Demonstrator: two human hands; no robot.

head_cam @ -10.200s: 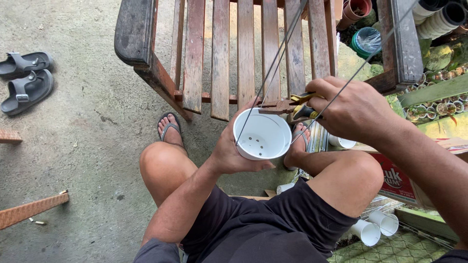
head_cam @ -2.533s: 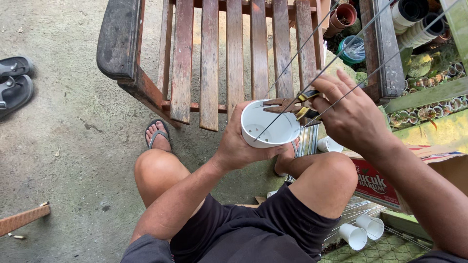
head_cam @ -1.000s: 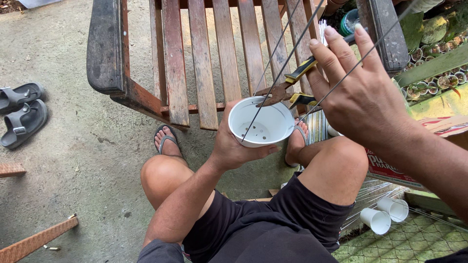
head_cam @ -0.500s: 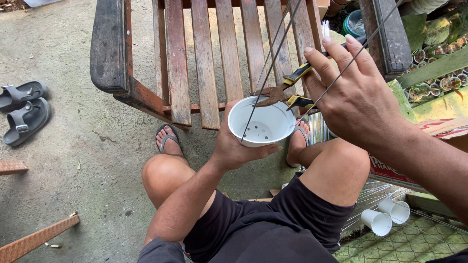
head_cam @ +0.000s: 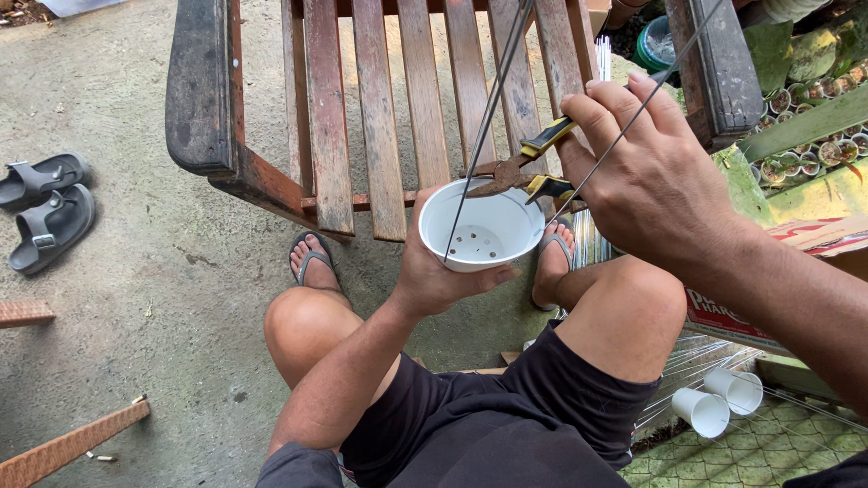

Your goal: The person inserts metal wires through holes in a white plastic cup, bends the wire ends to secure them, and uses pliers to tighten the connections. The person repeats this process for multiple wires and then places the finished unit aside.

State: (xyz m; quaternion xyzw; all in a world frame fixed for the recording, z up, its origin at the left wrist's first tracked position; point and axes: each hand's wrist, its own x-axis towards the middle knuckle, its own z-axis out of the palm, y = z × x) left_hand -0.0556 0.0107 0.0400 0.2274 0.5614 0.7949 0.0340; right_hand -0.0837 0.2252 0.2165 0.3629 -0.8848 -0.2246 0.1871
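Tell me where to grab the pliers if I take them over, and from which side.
Grip the pliers by the yellow-and-black handles, coming from the right, likely best. The rusty jaws point left over the rim of the white pot held by the left hand, with wires crossing there; the handles already sit in the right hand.

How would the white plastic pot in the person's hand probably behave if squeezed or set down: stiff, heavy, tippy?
The white pot is probably light: the left hand holds it from one side alone. Its thin wall likely flexes under squeezing. Its wide mouth suggests it would stand steadily.
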